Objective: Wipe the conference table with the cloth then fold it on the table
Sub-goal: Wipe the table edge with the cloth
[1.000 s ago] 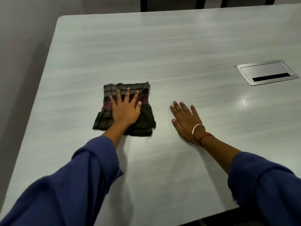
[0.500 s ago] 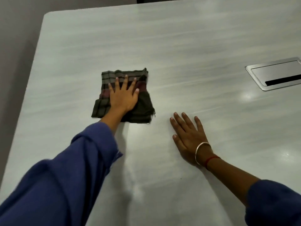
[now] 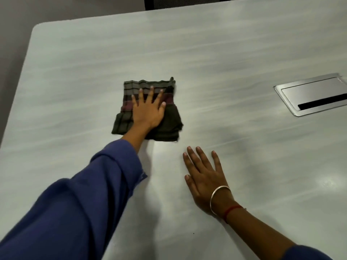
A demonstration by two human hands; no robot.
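Observation:
A dark checked cloth (image 3: 170, 122), folded into a small square, lies flat on the pale grey conference table (image 3: 225, 53). My left hand (image 3: 149, 109) presses down on the cloth with its fingers straight and spread, palm covering the middle of it. My right hand (image 3: 204, 177) rests flat on the bare tabletop, nearer to me and to the right of the cloth, fingers straight; it does not touch the cloth. A metal bangle and a red thread sit on that wrist.
A metal cable hatch (image 3: 313, 94) is set into the table at the right. The table's rounded far left corner (image 3: 39, 28) and left edge border a dark floor. A dark chair back (image 3: 182, 1) stands beyond the far edge.
My left hand has pushed the cloth away from me across the table. My right hand has stayed flat on the table, now further behind the cloth.

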